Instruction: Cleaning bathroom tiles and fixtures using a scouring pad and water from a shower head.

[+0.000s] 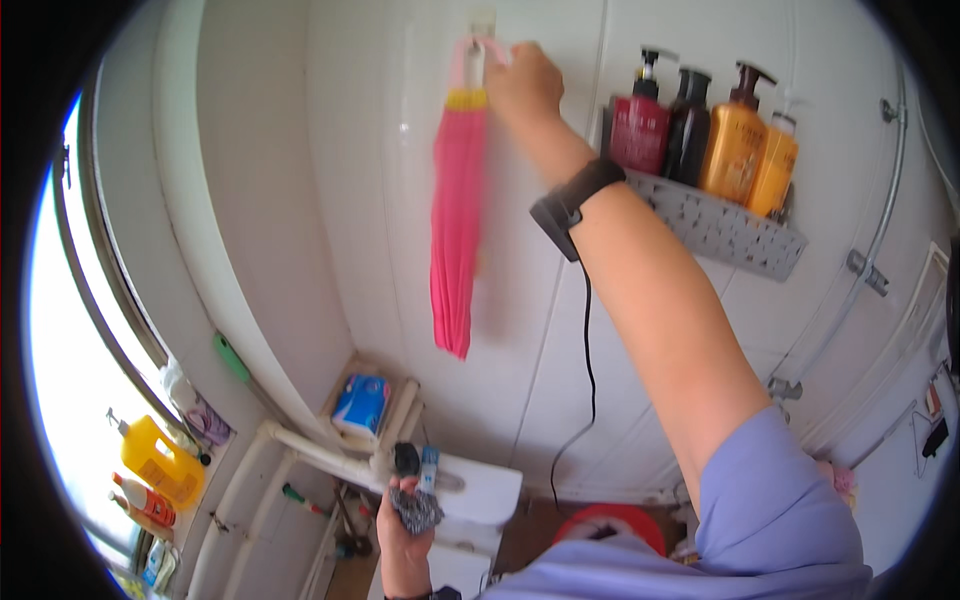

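Observation:
My right hand [529, 82] is raised high against the tiled wall, its fingers closed on the pale pink loop [459, 64] of a hanging item. Below that loop is a yellow band, and under it hangs a long, pleated pink cloth body [456, 232]. A wall hook [482, 22] sits behind the top of the loop. Low down, my left hand [405, 540] holds a grey metal scouring ball [417, 511] above the white toilet cistern [491, 487]. A black strap with a dark device [574, 210] circles my right wrist, and a cable trails from it.
A grey perforated wall shelf [720, 225] carries several pump bottles [731, 142] to the right. Near the left window stand a yellow jug [161, 461] and other bottles. White pipes [322, 457] run beside a blue tissue pack [361, 403]. A red basin [645, 517] lies below.

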Available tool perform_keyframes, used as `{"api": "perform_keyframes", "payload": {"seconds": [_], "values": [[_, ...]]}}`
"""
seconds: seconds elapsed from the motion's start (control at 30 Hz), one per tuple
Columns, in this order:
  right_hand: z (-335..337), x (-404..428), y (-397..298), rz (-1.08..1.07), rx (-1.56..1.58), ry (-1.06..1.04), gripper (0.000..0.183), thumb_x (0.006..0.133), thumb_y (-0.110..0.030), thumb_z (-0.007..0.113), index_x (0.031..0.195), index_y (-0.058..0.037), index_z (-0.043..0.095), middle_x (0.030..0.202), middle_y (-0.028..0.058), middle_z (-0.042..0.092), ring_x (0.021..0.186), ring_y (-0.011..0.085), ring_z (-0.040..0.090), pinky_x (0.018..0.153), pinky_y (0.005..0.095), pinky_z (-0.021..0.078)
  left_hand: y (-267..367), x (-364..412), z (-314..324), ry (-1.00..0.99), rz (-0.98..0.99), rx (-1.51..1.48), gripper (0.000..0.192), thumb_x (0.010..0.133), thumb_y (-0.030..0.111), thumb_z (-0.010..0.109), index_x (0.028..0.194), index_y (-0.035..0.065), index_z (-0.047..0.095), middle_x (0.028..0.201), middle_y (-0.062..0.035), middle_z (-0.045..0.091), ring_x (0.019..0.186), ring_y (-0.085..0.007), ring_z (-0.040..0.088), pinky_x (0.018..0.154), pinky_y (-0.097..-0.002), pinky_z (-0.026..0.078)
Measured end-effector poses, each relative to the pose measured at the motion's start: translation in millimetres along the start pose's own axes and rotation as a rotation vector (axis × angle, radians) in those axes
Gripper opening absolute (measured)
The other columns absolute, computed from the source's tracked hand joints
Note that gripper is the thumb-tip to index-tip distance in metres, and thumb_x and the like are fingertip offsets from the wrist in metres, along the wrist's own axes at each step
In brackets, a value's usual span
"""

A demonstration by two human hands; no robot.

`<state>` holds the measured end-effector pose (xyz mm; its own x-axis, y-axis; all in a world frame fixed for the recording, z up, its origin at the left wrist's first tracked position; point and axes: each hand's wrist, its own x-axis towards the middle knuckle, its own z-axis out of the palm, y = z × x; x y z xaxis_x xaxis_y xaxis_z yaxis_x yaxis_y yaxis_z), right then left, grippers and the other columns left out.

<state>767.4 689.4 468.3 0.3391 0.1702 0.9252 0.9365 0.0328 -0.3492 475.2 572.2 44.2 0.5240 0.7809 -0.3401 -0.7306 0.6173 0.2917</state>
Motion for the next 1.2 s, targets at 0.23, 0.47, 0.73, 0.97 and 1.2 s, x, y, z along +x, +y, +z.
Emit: {"api": "perform_keyframes", "payload": {"seconds": [0.23,0.47,0.73,0.97,1.2], "values": [[-77.6,-158.7,-8.3,-0.261,0.280,-0.386,0.022,0.078,-0.013,0.060,0.098,-0.0036,0.060,0.079,0.0161,0.063,0.075,0.0335,0.061,0.067,0.0393,0.0494,-24.1,1.4,10.0,0.091,-0.025,0.012,0.028,0.093,0.032,0.050,0.098,0.0050,0.056,0.080,-0.0008,0.059,0.066,-0.0188,0.056,0.057,-0.0365,0.046],[-283.3,-370.9,150.4,0.438,0.021,-1.235,0.028,0.081,-0.016,0.062,0.101,0.0021,0.058,0.093,0.0193,0.063,0.079,0.0310,0.062,0.070,0.0368,0.0484,-50.0,-25.0,-41.7,0.095,-0.088,0.071,0.017,0.093,0.027,0.050,0.097,0.0124,0.057,0.082,0.0017,0.062,0.073,-0.0135,0.059,0.057,-0.0308,0.049],[-560.4,-525.8,229.2,0.913,-0.235,-1.187,0.022,0.077,-0.018,0.063,0.087,0.0015,0.059,0.068,0.0143,0.058,0.062,0.0247,0.056,0.059,0.0336,0.0449,-133.4,-68.0,-44.1,0.200,-0.132,0.061,0.022,0.090,0.035,0.051,0.088,0.0151,0.061,0.076,0.0018,0.063,0.066,-0.0160,0.060,0.053,-0.0305,0.049],[-685.8,-609.5,244.6,1.082,-0.322,-1.251,0.027,0.076,-0.023,0.062,0.088,0.0009,0.063,0.076,0.0170,0.063,0.072,0.0292,0.062,0.065,0.0366,0.0483,-267.6,-90.6,-13.1,0.307,-0.226,0.100,0.024,0.091,0.035,0.046,0.090,0.0141,0.059,0.085,-0.0019,0.063,0.068,-0.0186,0.058,0.044,-0.0279,0.040],[-773.5,-643.7,235.9,1.096,-0.401,-1.361,0.029,0.078,-0.026,0.061,0.087,0.0014,0.063,0.086,0.0184,0.064,0.080,0.0340,0.061,0.070,0.0418,0.0481,-337.0,-132.9,-10.2,0.242,-0.450,0.098,0.028,0.093,0.032,0.042,0.094,0.0091,0.058,0.087,-0.0081,0.061,0.070,-0.0210,0.056,0.045,-0.0312,0.041]]}}
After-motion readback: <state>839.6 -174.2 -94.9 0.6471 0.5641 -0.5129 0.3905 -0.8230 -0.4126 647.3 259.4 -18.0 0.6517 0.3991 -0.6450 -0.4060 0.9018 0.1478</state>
